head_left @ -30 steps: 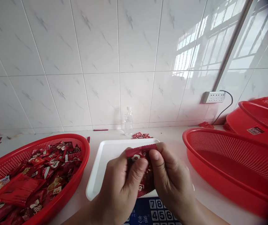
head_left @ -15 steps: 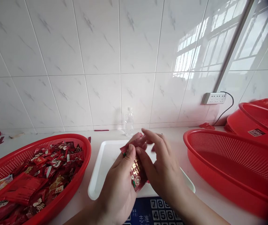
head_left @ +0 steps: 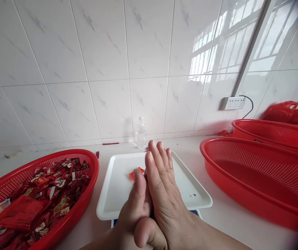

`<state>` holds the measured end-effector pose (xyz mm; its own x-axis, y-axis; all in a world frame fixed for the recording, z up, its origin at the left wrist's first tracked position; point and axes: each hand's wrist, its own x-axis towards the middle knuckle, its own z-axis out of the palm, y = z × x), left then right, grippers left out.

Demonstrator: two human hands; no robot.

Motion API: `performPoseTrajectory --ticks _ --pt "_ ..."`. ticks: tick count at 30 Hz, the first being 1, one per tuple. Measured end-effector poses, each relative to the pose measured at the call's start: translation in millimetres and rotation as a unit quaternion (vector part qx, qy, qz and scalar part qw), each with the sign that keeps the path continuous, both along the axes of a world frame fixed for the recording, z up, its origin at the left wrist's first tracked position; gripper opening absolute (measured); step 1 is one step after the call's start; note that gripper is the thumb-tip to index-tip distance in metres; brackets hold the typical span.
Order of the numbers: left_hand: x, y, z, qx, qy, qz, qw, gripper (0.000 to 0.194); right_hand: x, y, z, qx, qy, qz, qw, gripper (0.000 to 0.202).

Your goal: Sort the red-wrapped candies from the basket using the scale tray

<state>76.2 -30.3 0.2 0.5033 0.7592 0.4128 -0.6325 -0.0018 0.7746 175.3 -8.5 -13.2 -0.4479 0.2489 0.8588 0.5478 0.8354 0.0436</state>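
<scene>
My left hand [head_left: 135, 208] and my right hand [head_left: 161, 184] are pressed palm to palm above the white tray [head_left: 190, 189]. A red sweet packet [head_left: 137, 171] is squeezed between them; only its orange-red corner shows past my left thumb. The fingers of my right hand are stretched out flat and point away from me. The rest of the packet is hidden by the palms.
A red mesh basket [head_left: 93, 165] holding several red packets [head_left: 57, 184] lies on the left. An empty red basket [head_left: 242, 152] lies on the right, another [head_left: 273, 126] behind it with red bags [head_left: 284, 111]. A water bottle [head_left: 141, 133] and a power strip [head_left: 232, 102] are by the tiled wall.
Earlier my fingertips held the packet upright and worked its top edge. Now my hands have closed flat together over it, and the view has shifted slightly down and right.
</scene>
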Motion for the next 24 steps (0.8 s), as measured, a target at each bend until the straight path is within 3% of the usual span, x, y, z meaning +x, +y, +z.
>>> performPoseTrajectory --ticks 11,20,24 --pt "-2 -5 -6.0 -0.006 -0.010 0.022 1.000 0.058 -1 -5 1.7 0.020 0.021 0.005 1.000 0.077" --pt "1 0 -2.9 -0.029 -0.003 0.062 0.998 0.058 -2 8 -1.8 -0.030 -0.005 0.020 0.999 0.087" --pt "2 9 -6.2 -0.072 -0.008 0.120 0.990 0.060 -3 11 -4.6 -0.040 -0.018 0.026 0.999 0.096"
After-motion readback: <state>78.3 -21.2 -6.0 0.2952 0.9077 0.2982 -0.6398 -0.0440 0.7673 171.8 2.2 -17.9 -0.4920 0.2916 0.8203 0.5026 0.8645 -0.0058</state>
